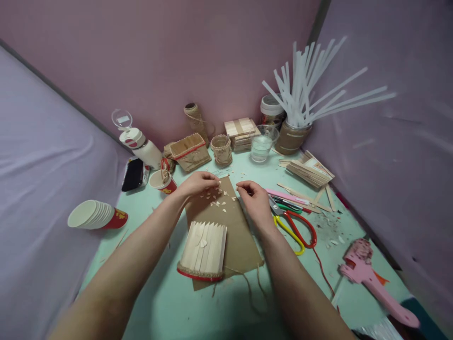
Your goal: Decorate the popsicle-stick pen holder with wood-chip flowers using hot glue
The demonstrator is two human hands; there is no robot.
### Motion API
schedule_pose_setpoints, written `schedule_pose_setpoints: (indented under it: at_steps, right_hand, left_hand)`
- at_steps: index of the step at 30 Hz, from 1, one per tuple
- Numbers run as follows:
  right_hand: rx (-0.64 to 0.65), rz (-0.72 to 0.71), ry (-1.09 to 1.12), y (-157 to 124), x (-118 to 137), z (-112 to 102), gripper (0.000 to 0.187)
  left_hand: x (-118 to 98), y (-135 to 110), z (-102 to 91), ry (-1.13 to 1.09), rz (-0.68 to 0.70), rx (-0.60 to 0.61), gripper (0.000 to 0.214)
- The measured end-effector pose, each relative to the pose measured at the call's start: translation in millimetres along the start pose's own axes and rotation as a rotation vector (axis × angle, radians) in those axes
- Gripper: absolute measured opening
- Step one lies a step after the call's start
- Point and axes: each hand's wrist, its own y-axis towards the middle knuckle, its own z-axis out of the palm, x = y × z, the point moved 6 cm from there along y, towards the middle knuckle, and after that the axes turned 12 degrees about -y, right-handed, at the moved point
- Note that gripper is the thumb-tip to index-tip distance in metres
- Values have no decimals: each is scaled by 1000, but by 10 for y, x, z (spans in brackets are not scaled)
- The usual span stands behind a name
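My left hand [201,183] is over the far part of a brown cardboard sheet [237,236], its fingertips pinched together. Small pale petal-shaped wood pieces [217,203] lie scattered on the cardboard below it. Just beyond the sheet's right edge, my right hand [254,200] is also closed in a pinch. A pale speck shows at the fingertips of each hand, too small to make out. On the near part of the cardboard lies a fan of pointed wooden sticks [207,245], with a braided and red band along its bottom and a few petal pieces on it.
Scissors [297,231], pens [290,202] and a pink glue gun [378,288] lie to the right. Behind stand a clear cup [262,146], a small twine pot [222,150] and a jar of white glue sticks [293,134]. Stacked paper cups [97,215] lie left.
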Motion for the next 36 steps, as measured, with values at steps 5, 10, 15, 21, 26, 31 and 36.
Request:
schedule_pose_setpoints:
  at_steps: [5, 10, 15, 21, 26, 31, 36]
  right_hand:
    - [90, -20, -16, -99, 23, 196, 14]
    - [163, -37, -39, -164, 1, 358, 11]
    - [187, -30, -68, -187, -19, 404, 13]
    - [207, -13, -82, -213, -10, 438, 13]
    - [205, -5, -88, -220, -28, 440, 14]
    - [179, 3, -108, -179, -61, 381, 13]
    - [177, -6, -112, -165, -75, 357, 13]
  left_hand:
    - [327, -216, -26, -431, 4, -34, 30]
    - [523, -263, 99, -568, 0, -43, 35]
    - [602, -251, 97, -539, 41, -20, 30]
    - [656, -267, 86, -519, 54, -18, 27]
    - [648, -275, 111, -527, 38, -9, 26]
    - [644, -269, 126, -537, 33, 11, 25]
    - [656, -260, 130, -531, 27, 2, 26]
